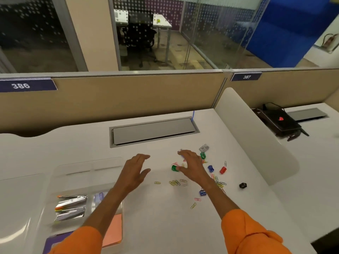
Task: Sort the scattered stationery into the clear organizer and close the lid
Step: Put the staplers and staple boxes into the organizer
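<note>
The clear organizer [55,184] lies open at the left of the white desk, its lid [88,166] folded back; staple strips [70,208] fill one compartment and a pink pad [114,230] another. Scattered at the right are coloured paper clips [175,182], green sharpeners [175,168], blue ones [211,168], a red one [222,170], a clear one [204,147] and a black one [243,185]. My left hand [134,171] hovers open between organizer and pile. My right hand [191,166] is spread over the pile, thumb touching the green sharpener.
A grey cable flap [153,132] is set into the desk behind the pile. A curved white divider [256,136] bounds the desk on the right; a black device [280,120] sits beyond it. A tan partition stands at the back.
</note>
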The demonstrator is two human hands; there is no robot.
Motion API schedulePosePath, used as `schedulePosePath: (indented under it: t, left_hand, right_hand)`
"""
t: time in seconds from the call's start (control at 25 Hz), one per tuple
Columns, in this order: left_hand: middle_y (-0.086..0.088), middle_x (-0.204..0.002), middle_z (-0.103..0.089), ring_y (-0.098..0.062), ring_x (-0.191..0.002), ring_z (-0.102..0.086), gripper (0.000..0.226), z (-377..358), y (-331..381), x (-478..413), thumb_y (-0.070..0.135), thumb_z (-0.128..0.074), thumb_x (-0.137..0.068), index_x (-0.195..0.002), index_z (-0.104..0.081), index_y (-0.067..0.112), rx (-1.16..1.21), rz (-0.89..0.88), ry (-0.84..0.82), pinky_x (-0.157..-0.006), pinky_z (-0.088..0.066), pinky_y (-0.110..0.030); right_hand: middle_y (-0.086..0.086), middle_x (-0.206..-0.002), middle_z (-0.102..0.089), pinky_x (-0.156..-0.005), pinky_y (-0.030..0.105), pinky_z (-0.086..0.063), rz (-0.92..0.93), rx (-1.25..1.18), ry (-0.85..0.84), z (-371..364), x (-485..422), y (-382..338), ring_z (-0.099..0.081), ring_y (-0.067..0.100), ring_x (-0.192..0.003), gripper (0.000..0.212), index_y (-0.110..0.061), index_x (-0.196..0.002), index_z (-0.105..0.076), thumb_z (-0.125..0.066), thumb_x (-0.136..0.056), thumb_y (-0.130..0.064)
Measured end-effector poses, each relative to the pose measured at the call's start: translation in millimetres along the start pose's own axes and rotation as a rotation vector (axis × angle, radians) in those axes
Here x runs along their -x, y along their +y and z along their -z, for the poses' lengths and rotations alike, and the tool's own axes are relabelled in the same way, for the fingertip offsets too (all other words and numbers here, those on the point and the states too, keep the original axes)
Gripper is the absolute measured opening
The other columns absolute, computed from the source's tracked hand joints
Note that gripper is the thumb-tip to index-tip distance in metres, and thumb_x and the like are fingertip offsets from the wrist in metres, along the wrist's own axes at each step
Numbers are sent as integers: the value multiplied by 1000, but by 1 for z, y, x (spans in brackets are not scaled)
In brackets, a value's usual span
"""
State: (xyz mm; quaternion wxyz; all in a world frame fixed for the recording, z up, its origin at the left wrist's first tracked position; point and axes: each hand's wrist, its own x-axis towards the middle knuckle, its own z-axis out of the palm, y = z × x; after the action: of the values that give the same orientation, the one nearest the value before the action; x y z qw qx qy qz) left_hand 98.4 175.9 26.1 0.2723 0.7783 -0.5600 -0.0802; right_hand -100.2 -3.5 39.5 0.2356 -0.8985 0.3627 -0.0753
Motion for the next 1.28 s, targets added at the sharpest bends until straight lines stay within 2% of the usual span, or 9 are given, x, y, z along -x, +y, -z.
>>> schedulePosePath:
  t: [0.12,0.32,0.6,0.8,1.0,1.16,1.28]
  left_hand:
    - [2,-133,-53,-18,-119,-52,48,-26,24,-26,34,-63,-90,-133,-48,21,7,31,-52,-100,-36,-27]
    - [-1,-139,-50,-20,-123,-49,51,-63,58,-66,38,-62,-90,-135,-46,20,29,99,-124,-104,-37,-32]
    - [-1,-143,-45,-20,-126,-45,58,-104,79,-108,44,-60,-89,-139,-41,21,-15,203,-189,-105,-37,-32]
    - [-2,-139,-47,-19,-123,-47,65,-128,85,-132,52,-62,-84,-137,-43,19,-61,289,-169,-100,-40,-31]
    - [-2,-125,-52,-18,-109,-51,65,-147,88,-149,65,-56,-81,-126,-49,18,-156,310,-152,-90,-43,-32]
    - [-2,-122,-51,-18,-107,-49,70,-156,89,-153,72,-50,-79,-123,-49,17,-249,331,-150,-92,-44,-33]
    - [-4,-120,-50,-19,-108,-49,70,-160,92,-155,70,-52,-79,-122,-48,15,-288,342,-145,-93,-44,-34]
  right_hand:
    - [-3,-135,-51,-98,29,-26,-73,14,9,15,-6,39,-46,19,-124,60,-25,-131,-49,-74,-79,-37]
    - [0,-137,-51,-103,34,-29,-162,10,38,31,-16,91,-46,21,-125,58,-23,-132,-50,-72,-81,-38]
    - [5,-136,-50,-101,35,-30,-210,9,11,42,-51,144,-46,24,-124,55,-17,-133,-49,-69,-85,-33]
    - [10,-128,-54,-96,36,-39,-280,-9,35,32,-74,156,-50,26,-116,60,-10,-131,-47,-67,-84,-42]
    - [11,-119,-54,-87,36,-46,-333,36,97,23,-91,156,-50,26,-109,68,-7,-125,-51,-70,-77,-52]
    - [10,-114,-53,-82,36,-49,-358,102,78,20,-98,158,-50,25,-104,67,-7,-115,-53,-71,-72,-55]
    - [11,-113,-52,-81,34,-48,-377,112,75,18,-100,157,-49,25,-104,63,-6,-112,-53,-72,-72,-50]
